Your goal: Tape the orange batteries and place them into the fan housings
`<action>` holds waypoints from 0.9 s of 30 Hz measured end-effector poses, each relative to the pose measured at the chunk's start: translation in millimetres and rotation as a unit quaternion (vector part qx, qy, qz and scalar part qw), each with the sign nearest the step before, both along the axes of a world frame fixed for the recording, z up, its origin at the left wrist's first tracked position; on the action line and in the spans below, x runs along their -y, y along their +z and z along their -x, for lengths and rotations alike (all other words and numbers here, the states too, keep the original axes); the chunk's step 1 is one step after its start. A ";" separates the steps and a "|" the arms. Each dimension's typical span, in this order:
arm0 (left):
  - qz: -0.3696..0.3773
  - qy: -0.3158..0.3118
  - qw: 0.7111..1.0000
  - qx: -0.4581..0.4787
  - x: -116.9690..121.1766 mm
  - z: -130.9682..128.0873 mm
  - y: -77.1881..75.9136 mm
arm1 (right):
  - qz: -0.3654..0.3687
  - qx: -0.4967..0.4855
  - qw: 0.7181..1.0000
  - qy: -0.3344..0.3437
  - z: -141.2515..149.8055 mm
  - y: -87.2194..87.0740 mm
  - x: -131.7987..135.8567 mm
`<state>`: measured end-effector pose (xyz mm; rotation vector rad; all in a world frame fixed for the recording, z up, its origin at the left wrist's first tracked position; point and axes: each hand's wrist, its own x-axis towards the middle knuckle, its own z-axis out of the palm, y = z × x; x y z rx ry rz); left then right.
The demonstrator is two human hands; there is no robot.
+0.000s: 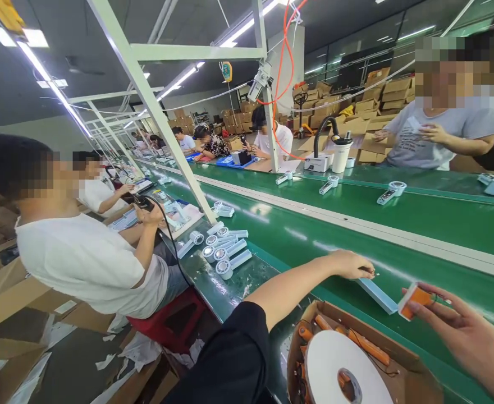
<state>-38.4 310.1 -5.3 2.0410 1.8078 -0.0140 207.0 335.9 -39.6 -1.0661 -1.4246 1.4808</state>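
Note:
My left hand [351, 265] reaches over the green belt, its fingers closed at the far end of a long light blue plastic handle part [379, 297]. That end is hidden under the fingers. On the right, my right hand [461, 325] pinches an orange battery [417, 301] with a flat white face towards the blue part; dark wire shows by the fingers. Below, a cardboard box [424, 373] holds several orange batteries [371, 348] with wires. A large white roll [342, 365] lies on top of them.
Several light blue fan-shaped units [224, 268] lie on the bench edge to the left; others sit along the belt [280, 224]. A white frame post [179, 140] rises at left. Co-workers sit along the line; one person [444, 129] stands across. A white cup [342, 156] stands opposite.

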 end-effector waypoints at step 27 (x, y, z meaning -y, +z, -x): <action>-0.042 0.021 0.999 0.018 -8.7 -38.0 8.6 | -0.356 0.412 0.825 0.152 10.8 9.6 -5.0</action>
